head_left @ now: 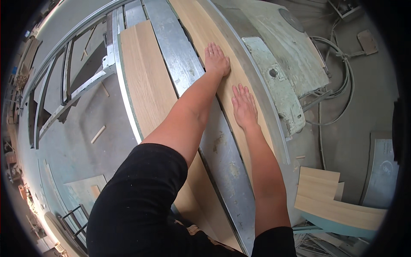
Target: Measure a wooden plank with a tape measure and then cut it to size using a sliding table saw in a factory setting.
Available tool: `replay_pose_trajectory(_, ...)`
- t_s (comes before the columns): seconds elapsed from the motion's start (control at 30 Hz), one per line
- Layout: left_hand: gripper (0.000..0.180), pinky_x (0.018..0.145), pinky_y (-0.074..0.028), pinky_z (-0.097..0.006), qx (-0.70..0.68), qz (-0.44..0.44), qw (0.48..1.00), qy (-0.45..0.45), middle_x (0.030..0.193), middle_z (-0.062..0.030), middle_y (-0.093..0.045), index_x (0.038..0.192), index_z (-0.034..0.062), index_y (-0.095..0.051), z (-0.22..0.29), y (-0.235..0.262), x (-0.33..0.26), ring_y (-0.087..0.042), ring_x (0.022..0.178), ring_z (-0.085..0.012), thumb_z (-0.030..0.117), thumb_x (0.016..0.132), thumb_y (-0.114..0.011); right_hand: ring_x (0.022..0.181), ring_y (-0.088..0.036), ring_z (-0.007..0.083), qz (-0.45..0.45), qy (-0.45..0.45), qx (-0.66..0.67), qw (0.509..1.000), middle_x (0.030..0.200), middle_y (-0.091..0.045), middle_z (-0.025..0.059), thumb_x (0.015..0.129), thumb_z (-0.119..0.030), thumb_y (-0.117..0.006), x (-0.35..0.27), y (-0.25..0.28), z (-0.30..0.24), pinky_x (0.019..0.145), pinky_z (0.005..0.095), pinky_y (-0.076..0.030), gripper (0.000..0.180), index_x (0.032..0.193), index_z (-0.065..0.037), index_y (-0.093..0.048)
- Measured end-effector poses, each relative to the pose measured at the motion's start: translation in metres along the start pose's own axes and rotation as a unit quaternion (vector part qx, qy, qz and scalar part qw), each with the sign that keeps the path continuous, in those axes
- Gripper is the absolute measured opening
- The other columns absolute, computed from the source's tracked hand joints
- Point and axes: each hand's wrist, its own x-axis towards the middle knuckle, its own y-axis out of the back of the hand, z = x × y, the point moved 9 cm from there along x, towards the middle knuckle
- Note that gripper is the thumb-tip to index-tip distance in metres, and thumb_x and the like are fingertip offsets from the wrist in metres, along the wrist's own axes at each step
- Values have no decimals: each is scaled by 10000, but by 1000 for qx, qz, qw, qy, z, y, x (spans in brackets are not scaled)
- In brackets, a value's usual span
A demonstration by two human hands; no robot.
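Both my hands lie flat with fingers extended on a long, light wood-grain board. My left hand is farther along it, near its left edge, with a ring on one finger. Closer to me, my right hand presses on the same board. The board runs lengthwise beside a long grey rail on its right. To its left is a worn metal machine bed. A second wood-grain board lies left of that bed, partly hidden by my left arm. Neither hand grips anything.
At the left, a metal outrigger frame juts out over the floor. A worn pale green machine part stands right of the rail, with looped cables beyond. Cut wood-grain panels are stacked at lower right. A wood strip lies on the floor.
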Motion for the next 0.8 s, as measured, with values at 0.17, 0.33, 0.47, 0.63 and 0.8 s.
replay_pose_trajectory(0.17,723,1261,-88,-477,2,-1,1000,-1,1653,-250,-205,1557,-83,-242,4,1,7,-155,1554,-367,398,1026,-337,1536,-237,302,-3,-5,-1,1000,1651,-300,106,1086,-331,-364,9,0,-2,1256,441,-172,514,1577,-180,-367)
replay_pose_trajectory(0.33,702,1260,-114,-460,-18,0,1000,-18,1646,-239,-238,1549,-82,-266,-3,4,7,-194,1546,-354,370,1019,-358,1530,-255,293,10,0,-1,1000,1640,-327,95,1078,-318,-387,19,-1,-10,1255,431,-176,503,1560,-178,-400)
replay_pose_trajectory(0.47,684,1254,-153,-453,-12,-15,998,-62,1623,-240,-298,1528,-88,-315,19,9,-19,-254,1528,-351,340,1001,-392,1533,-247,295,8,6,-15,1000,1642,-322,92,1078,-315,-384,28,-4,-4,1256,432,-174,504,1558,-162,-402)
replay_pose_trajectory(0.63,642,1236,-211,-449,-131,13,988,-83,1549,-259,-412,1487,-99,-378,16,25,-73,-337,1488,-361,309,995,-433,1538,-237,294,21,4,22,1000,1645,-320,85,1049,-265,-414,52,-9,-14,1257,434,-169,560,1581,-107,-334)
replay_pose_trajectory(0.8,599,1221,-241,-481,-308,87,943,-85,1525,-264,-432,1494,-66,-387,16,60,-151,-375,1457,-376,263,998,-460,1537,-239,311,32,49,-46,997,1643,-322,104,1029,-241,-454,66,-14,-4,1254,440,-172,585,1588,-125,-327)
